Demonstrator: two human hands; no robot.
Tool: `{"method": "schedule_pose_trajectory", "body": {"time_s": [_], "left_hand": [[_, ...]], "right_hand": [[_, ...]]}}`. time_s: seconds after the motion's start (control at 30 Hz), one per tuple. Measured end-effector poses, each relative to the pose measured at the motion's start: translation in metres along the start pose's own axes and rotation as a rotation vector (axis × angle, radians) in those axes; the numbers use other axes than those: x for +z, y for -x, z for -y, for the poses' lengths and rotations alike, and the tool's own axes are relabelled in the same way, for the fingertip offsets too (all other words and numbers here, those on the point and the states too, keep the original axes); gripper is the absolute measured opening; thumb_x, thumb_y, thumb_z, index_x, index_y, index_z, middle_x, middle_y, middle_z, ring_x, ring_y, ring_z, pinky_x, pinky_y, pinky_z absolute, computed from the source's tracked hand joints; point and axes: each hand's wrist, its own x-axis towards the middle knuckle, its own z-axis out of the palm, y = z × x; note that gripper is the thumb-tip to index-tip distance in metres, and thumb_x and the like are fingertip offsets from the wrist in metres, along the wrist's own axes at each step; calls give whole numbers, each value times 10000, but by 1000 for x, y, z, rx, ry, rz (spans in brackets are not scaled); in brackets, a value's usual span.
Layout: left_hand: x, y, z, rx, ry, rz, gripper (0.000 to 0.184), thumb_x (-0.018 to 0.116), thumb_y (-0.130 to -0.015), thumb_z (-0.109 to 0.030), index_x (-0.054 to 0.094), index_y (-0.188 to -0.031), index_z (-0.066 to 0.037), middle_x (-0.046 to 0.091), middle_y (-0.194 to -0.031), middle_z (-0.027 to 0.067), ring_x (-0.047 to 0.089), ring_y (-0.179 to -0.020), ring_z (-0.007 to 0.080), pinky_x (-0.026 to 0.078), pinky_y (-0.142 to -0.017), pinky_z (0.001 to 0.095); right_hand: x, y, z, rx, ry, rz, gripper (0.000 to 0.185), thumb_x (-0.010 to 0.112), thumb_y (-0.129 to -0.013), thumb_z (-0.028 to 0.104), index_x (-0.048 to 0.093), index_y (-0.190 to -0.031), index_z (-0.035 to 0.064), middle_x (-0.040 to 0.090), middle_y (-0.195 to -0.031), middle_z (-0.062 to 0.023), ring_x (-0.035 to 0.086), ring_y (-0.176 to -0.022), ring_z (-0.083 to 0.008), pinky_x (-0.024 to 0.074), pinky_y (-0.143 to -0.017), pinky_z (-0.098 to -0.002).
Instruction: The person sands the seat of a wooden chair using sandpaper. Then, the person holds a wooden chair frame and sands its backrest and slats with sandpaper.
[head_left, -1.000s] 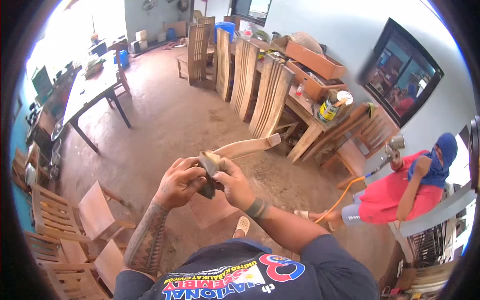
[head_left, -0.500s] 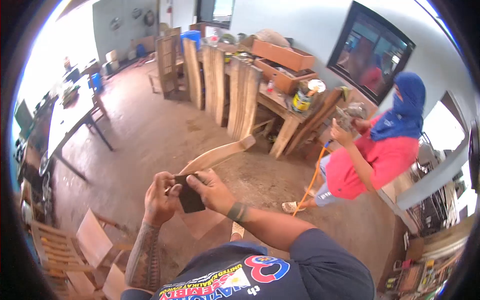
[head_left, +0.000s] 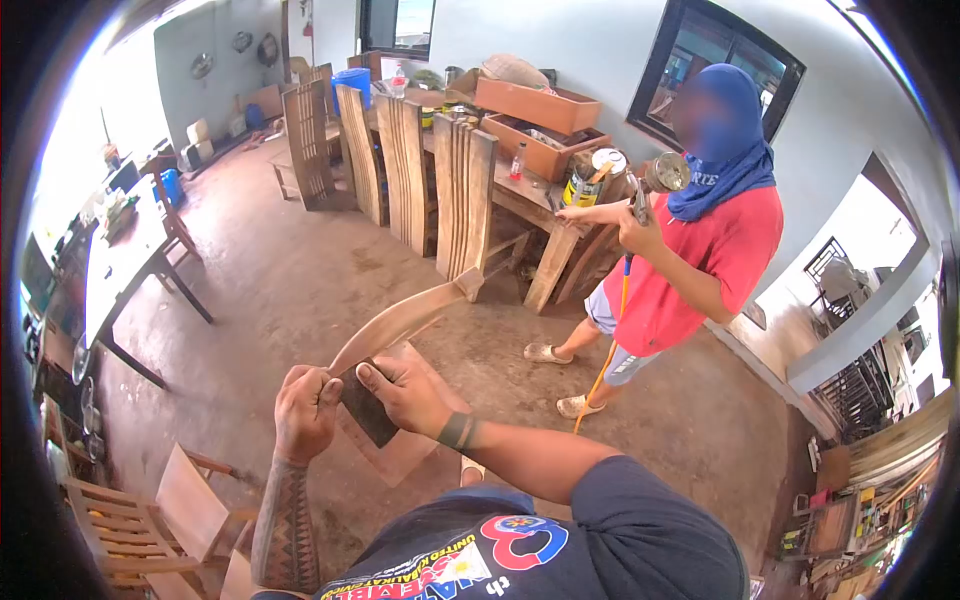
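Observation:
My right hand (head_left: pixel 408 397) pinches a small dark sheet, apparently sandpaper (head_left: pixel 368 412), with the thumb pressed on its upper edge. At the sheet's left edge my left hand (head_left: pixel 306 408) is closed, its thumb against the fingers; the exact grip is partly hidden. Just beyond both hands rises a curved wooden chair part (head_left: pixel 405 318), with its far end pointing up and right. Beneath the sheet lies a flat wooden panel (head_left: pixel 385 455), partly covered by my forearms and hands.
A co-worker (head_left: pixel 700 240) in a red shirt stands to the right with a spray gun (head_left: pixel 655 180) on an orange hose (head_left: pixel 603 375). Several tall-backed chairs (head_left: pixel 465 195) line a cluttered table (head_left: pixel 525 190). Wooden chair pieces (head_left: pixel 190 500) sit at lower left; a white-topped table (head_left: pixel 125 255) stands farther left.
My hands have shifted slightly down and left with the dark sheet. My view has turned a little; the co-worker now stands more upright, one arm extended toward the can on the table.

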Motion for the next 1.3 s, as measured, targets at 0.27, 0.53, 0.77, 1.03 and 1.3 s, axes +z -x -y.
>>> {"method": "schedule_pose_trajectory", "body": {"time_s": [0.27, 0.53, 0.77, 1.03, 1.3], "left_hand": [[8, 17, -2, -167, 22, -76, 261, 666, -1071, -212, 658, -863, -54, 641, -782, 146, 646, -821, 388, 516, -764, 498], [-21, 32, 4, -14, -4, 37, 349, 662, -1077, -308, 669, -850, -43, 739, -899, 166, 710, -981, 392, 576, -879, 489], [-25, 30, 1, -29, 65, -69, 279, 671, -1063, -238, 685, -897, -14, 727, -915, 186, 696, -939, 403, 562, -848, 491], [-22, 26, -3, -58, -6, -83, 376, 634, -1093, -309, 657, -860, -14, 667, -827, 186, 669, -895, 418, 541, -824, 502], [-21, 3, 18, 182, -7, 2, 182, 727, -1004, -183, 716, -893, -39, 746, -842, 143, 701, -881, 366, 569, -839, 476]], "right_hand": [[-4, 25, 20, -120, 344, 77, 358, 760, -1043, 337, 781, -1149, -4, 776, -1028, -56, 677, -938, -138, 553, -862, -347], [22, 34, 0, 108, -177, 123, 377, 717, -1061, 65, 692, -1417, -57, 761, -1307, -66, 691, -1164, -137, 557, -1046, -336], [33, 32, 11, 129, -193, 132, 321, 763, -1032, 79, 720, -1328, -36, 778, -1156, -41, 706, -952, -97, 596, -829, -289], [20, 44, 7, 156, -99, 218, 268, 831, -963, 57, 740, -1210, 4, 785, -1025, -63, 717, -840, -126, 580, -744, -276], [14, 20, 26, 134, -179, 24, 295, 844, -949, 55, 727, -1215, 4, 788, -1061, -78, 743, -892, -156, 617, -801, -312]]}}
